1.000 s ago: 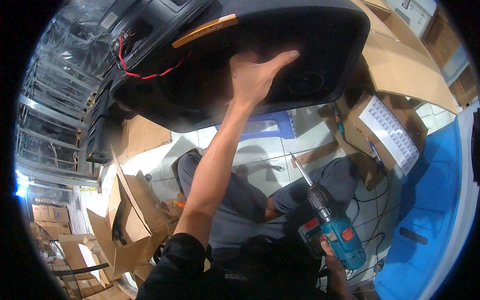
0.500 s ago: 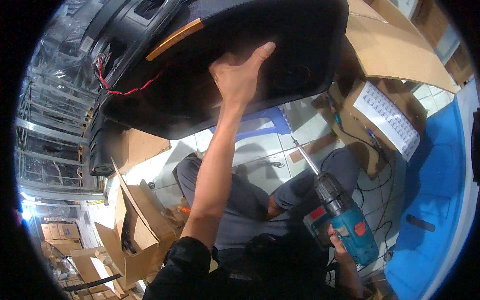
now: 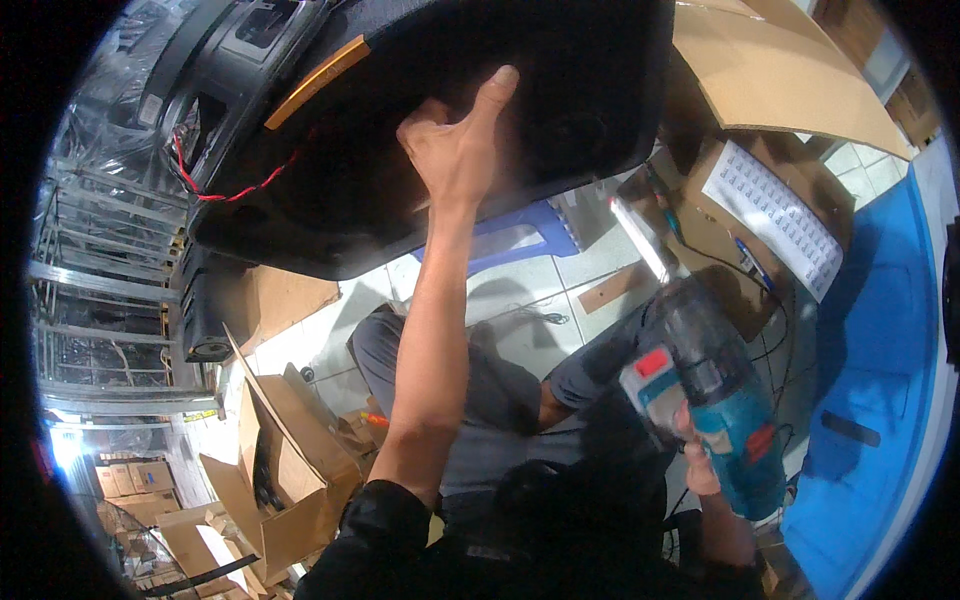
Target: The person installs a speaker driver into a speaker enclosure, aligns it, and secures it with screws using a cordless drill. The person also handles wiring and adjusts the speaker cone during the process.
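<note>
A large black speaker cabinet (image 3: 570, 80) tilts across the top, with an orange strip (image 3: 318, 82) on it and a twisted red-and-black wire (image 3: 240, 195) hanging from its open left side. My left hand (image 3: 455, 150) presses against its dark face and holds it, thumb stretched up and the other fingers bent, their tips hard to see. On the right, my right hand (image 3: 697, 460) wraps round the handle of a teal and black cordless drill (image 3: 735, 425). The drill's long bit (image 3: 640, 240) points up and away, apart from the cabinet; motion blurs it.
Beneath the cabinet stands a blue-purple plastic stool (image 3: 510, 240) on white tiles. A cardboard box with a printed sheet (image 3: 775, 220) and a soldering-iron-like tool (image 3: 662, 205) is to the right, beside a blue panel (image 3: 865, 390). Open cartons (image 3: 290, 480) sit lower left; cables trail at right.
The drill in my right hand has swung, its body shifting right and its bit tip rising. My left hand and the cabinet have shifted slightly left in view.
</note>
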The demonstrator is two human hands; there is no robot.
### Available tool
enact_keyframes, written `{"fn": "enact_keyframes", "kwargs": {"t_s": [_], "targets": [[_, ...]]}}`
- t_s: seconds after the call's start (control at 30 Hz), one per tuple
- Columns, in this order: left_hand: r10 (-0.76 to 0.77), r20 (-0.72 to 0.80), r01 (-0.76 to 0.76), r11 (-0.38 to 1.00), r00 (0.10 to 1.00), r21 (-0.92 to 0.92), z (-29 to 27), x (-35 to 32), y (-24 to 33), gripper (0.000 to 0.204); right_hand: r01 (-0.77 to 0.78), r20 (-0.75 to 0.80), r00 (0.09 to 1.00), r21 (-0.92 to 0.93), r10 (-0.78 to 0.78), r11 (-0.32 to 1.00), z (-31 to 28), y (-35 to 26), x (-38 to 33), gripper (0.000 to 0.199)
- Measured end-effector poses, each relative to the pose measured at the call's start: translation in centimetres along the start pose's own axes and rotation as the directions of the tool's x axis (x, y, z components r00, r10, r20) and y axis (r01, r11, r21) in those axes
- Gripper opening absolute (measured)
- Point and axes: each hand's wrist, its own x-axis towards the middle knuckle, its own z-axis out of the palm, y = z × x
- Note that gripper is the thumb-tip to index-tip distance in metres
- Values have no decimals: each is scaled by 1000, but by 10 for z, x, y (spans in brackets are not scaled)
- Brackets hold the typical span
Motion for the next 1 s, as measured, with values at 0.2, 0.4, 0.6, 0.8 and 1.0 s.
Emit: {"fn": "enact_keyframes", "kwargs": {"t_s": [0.2,0.4,0.6,0.8,1.0], "targets": [[-19,81,12,996,997,89,-10,1,1,55,180,16,984,17,-180,984,0,-55,50,67],[-13,87,13,1000,996,-1,-10,1,2,60,265,43,964,-39,-264,963,14,-81,77,67],[-25,139,26,1000,990,-4,-14,1,6,62,365,-45,929,-56,-368,929,24,-77,84,53],[3,138,-7,1000,990,25,-14,2,6,61,565,-181,800,-91,-571,820,32,-72,92,61],[1,161,-2,1000,987,7,-14,3,4,59,507,-199,832,-103,-517,856,34,-75,90,67]]}}
